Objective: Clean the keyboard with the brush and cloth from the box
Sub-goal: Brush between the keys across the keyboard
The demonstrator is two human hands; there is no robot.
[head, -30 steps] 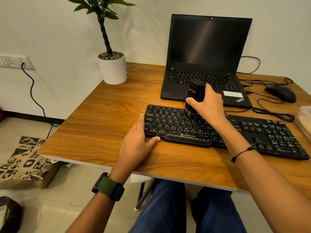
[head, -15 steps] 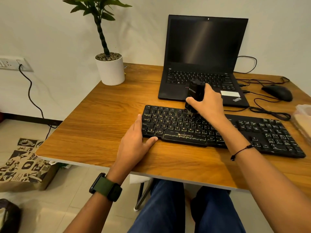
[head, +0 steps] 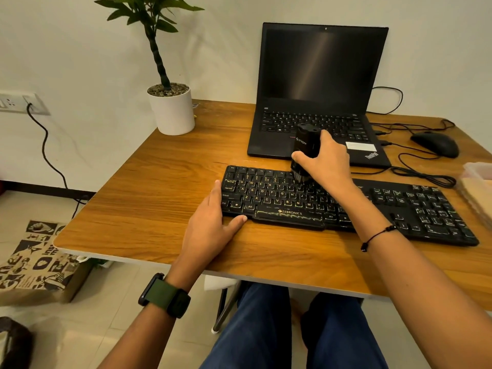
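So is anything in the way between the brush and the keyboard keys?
Nothing visible. The right hand holds the black cylindrical brush, bristles down on the upper key rows of the black Zebronics keyboard. The left hand rests at its left end.

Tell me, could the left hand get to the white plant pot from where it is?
Probably yes. The left hand rests at the keyboard's left end, and only bare table lies between it and the pot.

Laptop crowds keyboard behind; desk open leftward.
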